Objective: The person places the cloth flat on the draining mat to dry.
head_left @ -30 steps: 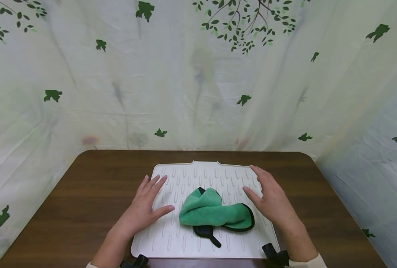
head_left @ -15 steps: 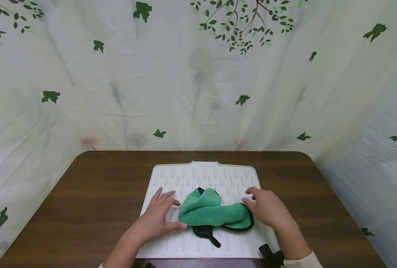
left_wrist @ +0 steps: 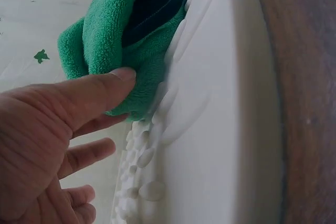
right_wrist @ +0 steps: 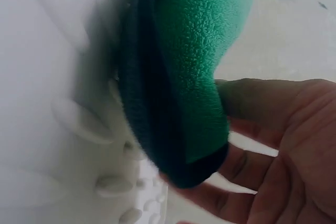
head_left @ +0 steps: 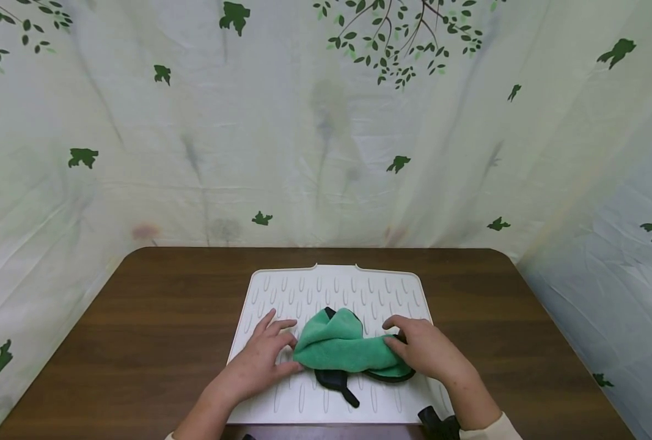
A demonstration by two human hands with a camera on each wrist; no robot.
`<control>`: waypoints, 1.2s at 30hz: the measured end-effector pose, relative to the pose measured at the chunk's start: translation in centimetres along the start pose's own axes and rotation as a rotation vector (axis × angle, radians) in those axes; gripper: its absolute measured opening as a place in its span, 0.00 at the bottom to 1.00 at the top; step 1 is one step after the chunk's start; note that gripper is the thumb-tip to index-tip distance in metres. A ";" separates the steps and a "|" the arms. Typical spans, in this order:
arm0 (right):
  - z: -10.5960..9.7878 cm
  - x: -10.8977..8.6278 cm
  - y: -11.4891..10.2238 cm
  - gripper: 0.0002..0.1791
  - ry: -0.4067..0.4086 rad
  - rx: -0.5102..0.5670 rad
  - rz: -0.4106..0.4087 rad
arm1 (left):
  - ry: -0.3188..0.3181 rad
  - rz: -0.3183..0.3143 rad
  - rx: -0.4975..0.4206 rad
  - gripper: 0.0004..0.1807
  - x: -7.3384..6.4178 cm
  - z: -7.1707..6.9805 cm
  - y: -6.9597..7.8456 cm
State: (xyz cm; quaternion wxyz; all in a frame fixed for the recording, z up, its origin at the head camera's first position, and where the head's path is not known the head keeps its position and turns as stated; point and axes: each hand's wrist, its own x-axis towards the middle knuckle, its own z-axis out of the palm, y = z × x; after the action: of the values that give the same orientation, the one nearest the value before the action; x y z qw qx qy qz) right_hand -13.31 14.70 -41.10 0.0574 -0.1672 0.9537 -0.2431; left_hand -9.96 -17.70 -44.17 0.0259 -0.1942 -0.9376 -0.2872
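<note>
A crumpled green terry cloth [head_left: 339,351] with black edging lies on a white ribbed tray [head_left: 282,293]. From under its front edge sticks out a flat black piece [head_left: 332,380] with a narrow stem. My left hand [head_left: 260,360] pinches the cloth's left end, thumb on the near side and index finger behind it, as the left wrist view shows; its other fingers spread loosely. At the right end, my right hand [head_left: 432,348] grips the black-edged part of the cloth [right_wrist: 199,66] between thumb and curled fingers. The cloth hides part of these fingertips.
The tray rests on a brown wooden table [head_left: 155,318], near its front edge. Behind the table hangs a pale curtain [head_left: 304,153] with green leaf prints. A black wrist mount [head_left: 438,423] sits by the right forearm.
Both hands have come inward and down from beside the cloth to its two ends, and their fingers have closed on it. The cloth has hardly moved.
</note>
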 end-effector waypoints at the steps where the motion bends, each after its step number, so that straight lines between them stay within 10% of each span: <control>1: 0.0 0.0 0.0 0.10 0.013 0.003 -0.008 | 0.011 0.006 0.000 0.12 0.0 0.0 0.0; 21: -1.4 0.2 0.1 0.16 0.383 0.063 -0.064 | 0.369 0.080 -0.059 0.13 0.7 -1.7 0.0; 36: -2.0 0.2 1.2 0.18 0.453 -0.029 0.029 | 0.105 -0.097 0.052 0.15 0.3 -1.1 -0.3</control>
State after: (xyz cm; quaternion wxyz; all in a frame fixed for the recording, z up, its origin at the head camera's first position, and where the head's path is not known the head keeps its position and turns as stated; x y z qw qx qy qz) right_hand -14.23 16.56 -39.93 -0.1571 -0.0957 0.9480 -0.2596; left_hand -10.39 -18.46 -43.35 0.0663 -0.1324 -0.9504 -0.2735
